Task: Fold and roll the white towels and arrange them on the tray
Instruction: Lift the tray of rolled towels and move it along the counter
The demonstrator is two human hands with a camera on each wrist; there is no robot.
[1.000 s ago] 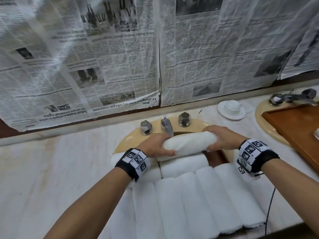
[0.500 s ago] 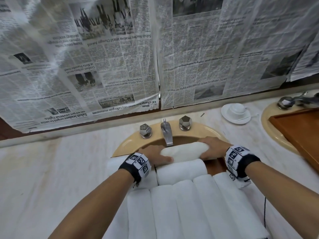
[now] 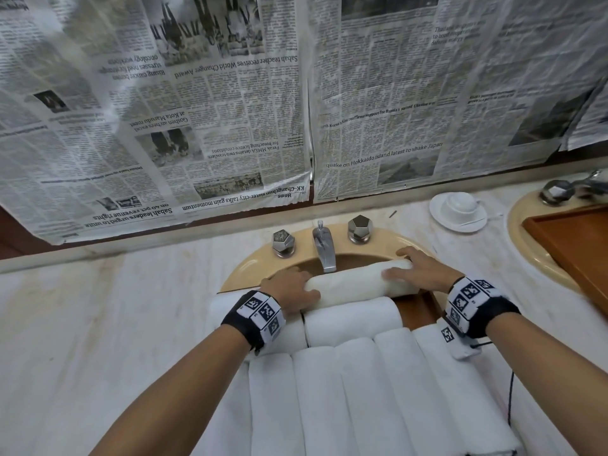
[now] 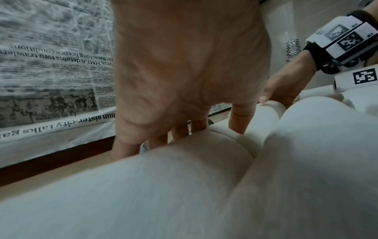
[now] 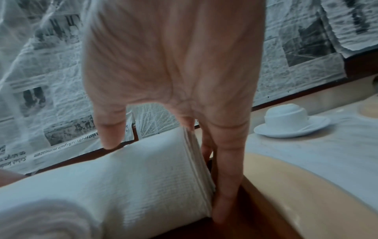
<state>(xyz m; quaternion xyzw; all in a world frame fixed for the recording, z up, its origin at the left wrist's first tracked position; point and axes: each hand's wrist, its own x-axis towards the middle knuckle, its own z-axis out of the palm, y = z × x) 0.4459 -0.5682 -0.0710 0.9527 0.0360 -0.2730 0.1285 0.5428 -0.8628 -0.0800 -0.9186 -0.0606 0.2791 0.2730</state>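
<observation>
A rolled white towel (image 3: 355, 283) lies crosswise at the far end of the brown wooden tray (image 3: 415, 307), which sits over the sink. My left hand (image 3: 291, 287) grips its left end, thumb on the near side and fingers over the far side (image 4: 192, 126). My right hand (image 3: 413, 271) covers the right end: thumb on top, straight fingers (image 5: 227, 169) pressed down along the end face of the towel (image 5: 132, 177) to the tray. A second crosswise roll (image 3: 352, 319) lies just nearer. Several lengthwise rolls (image 3: 362, 390) fill the near part.
The chrome faucet (image 3: 324, 248) and two knobs stand right behind the towel on the beige sink rim (image 3: 250, 268). A white cup on a saucer (image 3: 459, 210) sits at the back right. Another wooden tray (image 3: 572, 245) lies over a second sink at the right. Newspaper covers the wall.
Both hands have lowered the rolled towel from above the tray down onto its far end, behind the other crosswise roll. The right hand's fingers have straightened over the towel's end.
</observation>
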